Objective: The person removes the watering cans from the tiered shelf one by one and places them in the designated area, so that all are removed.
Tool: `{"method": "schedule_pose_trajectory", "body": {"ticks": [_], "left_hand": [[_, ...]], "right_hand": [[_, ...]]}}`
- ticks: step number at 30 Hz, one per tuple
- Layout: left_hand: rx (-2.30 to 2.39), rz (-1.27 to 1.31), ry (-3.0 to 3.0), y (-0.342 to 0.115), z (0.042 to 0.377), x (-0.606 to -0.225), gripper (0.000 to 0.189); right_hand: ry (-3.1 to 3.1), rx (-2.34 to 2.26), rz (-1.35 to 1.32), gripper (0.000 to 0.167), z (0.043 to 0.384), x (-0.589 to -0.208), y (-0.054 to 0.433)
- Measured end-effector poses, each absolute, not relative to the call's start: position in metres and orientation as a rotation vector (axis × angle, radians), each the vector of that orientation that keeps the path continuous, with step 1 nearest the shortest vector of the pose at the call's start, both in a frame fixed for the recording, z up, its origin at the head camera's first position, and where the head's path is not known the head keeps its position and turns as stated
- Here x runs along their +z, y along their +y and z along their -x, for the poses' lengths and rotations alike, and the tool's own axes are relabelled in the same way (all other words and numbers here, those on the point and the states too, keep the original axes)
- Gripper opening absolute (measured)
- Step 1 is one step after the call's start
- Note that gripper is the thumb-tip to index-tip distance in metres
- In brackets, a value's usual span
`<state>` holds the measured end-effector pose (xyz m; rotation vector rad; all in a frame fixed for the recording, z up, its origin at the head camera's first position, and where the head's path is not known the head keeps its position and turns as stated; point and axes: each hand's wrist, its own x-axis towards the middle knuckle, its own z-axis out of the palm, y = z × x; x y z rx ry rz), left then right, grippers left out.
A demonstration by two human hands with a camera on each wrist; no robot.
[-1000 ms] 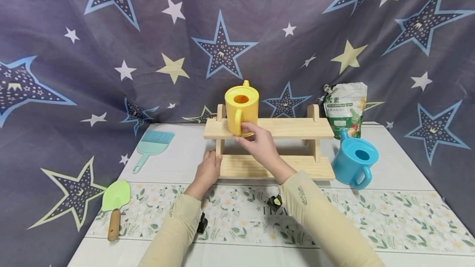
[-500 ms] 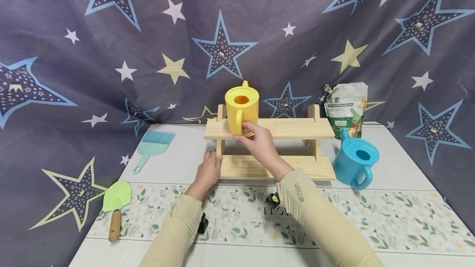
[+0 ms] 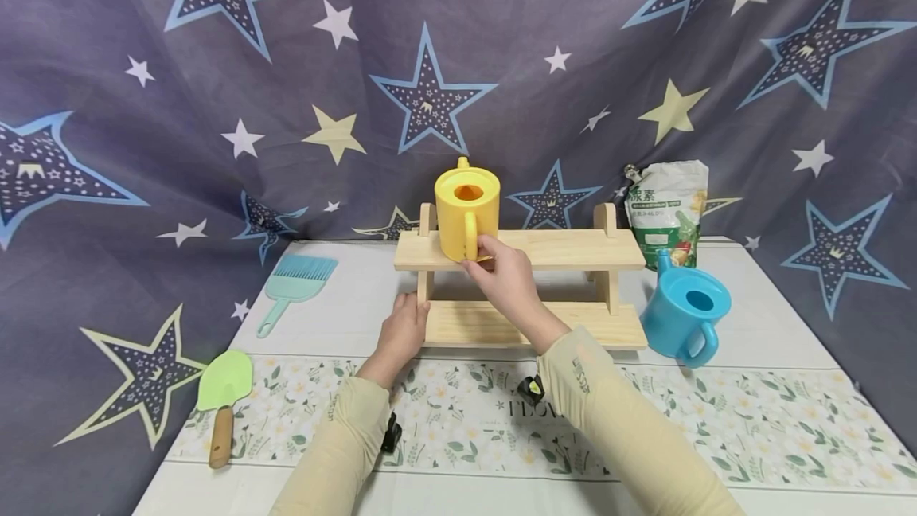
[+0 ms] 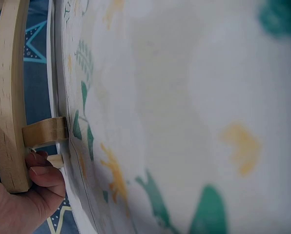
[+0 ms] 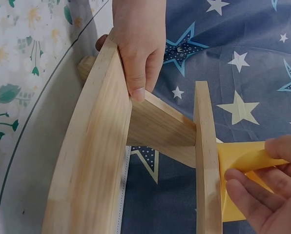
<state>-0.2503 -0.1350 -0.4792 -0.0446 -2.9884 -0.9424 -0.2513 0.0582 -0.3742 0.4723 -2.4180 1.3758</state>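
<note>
A yellow watering can [image 3: 458,209] stands upright on the left part of the upper board of a two-tier wooden shelf [image 3: 566,248], its spout toward the back. My right hand [image 3: 505,277] pinches the lower part of its handle; the right wrist view shows the thumb and fingers about the yellow handle [image 5: 258,158]. With my left hand [image 3: 403,331] I grip the left end of the shelf's lower board. In the left wrist view the fingers [image 4: 48,178] curl round that board [image 4: 10,97], and the right wrist view shows the same hand [image 5: 138,44] on it from the other side.
A blue watering can [image 3: 686,313] stands right of the shelf, before a white and green bag [image 3: 666,209]. At left lie a teal dustpan-shaped tool with bristles [image 3: 297,277] and a green trowel with a wooden handle [image 3: 224,396]. A starry curtain [image 3: 516,126] hangs behind.
The yellow watering can has turned slightly in place: its spout has shifted left and its handle right, my right hand moving with it. My left hand stays on the shelf.
</note>
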Motion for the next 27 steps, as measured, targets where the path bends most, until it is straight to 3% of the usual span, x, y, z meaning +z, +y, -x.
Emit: {"method": "schedule_pose_trajectory", "body": {"ticks": [27], "left_hand": [[-0.949,0.074,-2.968,-0.136,0.2519,-0.4805,0.048]], "right_hand": [[-2.376,1.213,-0.47,0.015,0.2482,-0.3765,0.0648]]}}
